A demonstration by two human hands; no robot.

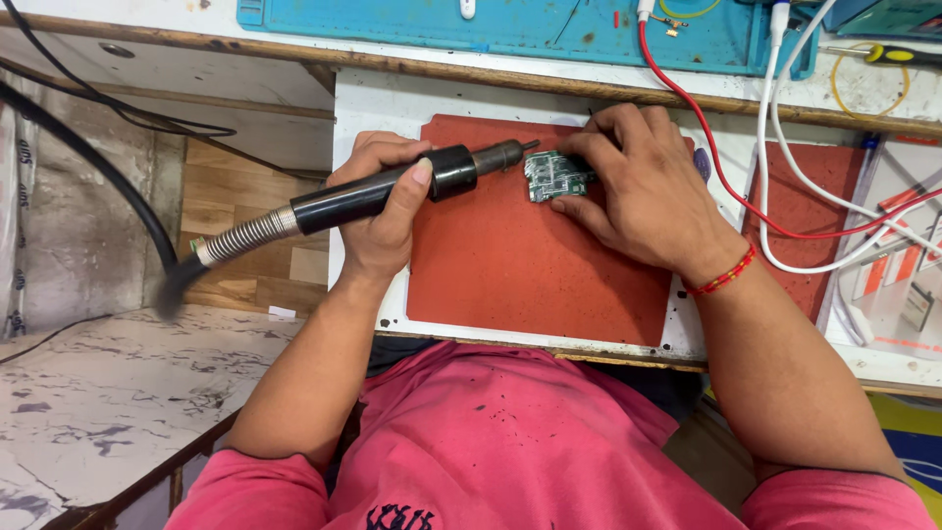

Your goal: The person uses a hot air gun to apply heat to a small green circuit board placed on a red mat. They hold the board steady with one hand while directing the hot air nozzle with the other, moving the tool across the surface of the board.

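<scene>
My left hand (383, 211) grips a black hot-air handpiece (392, 191) with a metal nozzle that points right at a small green circuit board (551, 177). The nozzle tip sits just left of the board, close to its upper edge. My right hand (643, 191) holds the board down on a red mat (520, 265), with fingers and thumb pinching its right side. A red thread band circles my right wrist. A coiled spring sleeve and black hose trail from the handpiece to the left.
The red mat lies on a white board (373, 98) at the bench edge. Red and white cables (775, 211) run right of my hand. A blue work mat (510, 25) lies farther back, a yellow-handled tool (888, 54) at the upper right.
</scene>
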